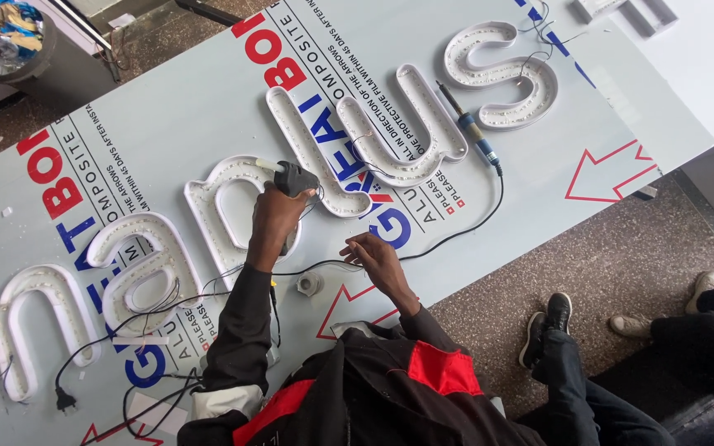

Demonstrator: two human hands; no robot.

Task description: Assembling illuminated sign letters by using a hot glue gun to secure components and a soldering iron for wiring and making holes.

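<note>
At the far left corner of the scene stands a round grey bin [39, 62], filled with crumpled brown cardboard scraps and blue-and-clear plastic wrap. Across the middle lies a large pale grey composite panel [208, 107] covered in printed protective film, and on it sits a row of white open-topped channel letters, each a shallow tray. The rounded white letter tray with 2 loops [225, 211] has small white light modules lining its floor, and the far right curved white letter tray [502, 76] holds the same dotted modules plus thin dark wires. Between them, the tall white U-shaped letter tray [411, 124] is also lined with modules. The left hand [277, 216] reaches far from the body with the arm nearly straight, its fingers wrapped tight around the grip of a black glue gun [291, 177], whose pale nozzle points left into the 2-loop tray, so the gun sits over that tray's right edge. The right hand [376, 260] rests nearer the body on the panel, wrist bent, fingertips pinched narrowly on a thin black cable [324, 266] that runs between the 2 hands. Just near the left forearm lies a small white round fitting [309, 284]. Farther right, a blue-handled soldering iron [473, 132] lies on the panel beside the U-shaped tray.
</note>
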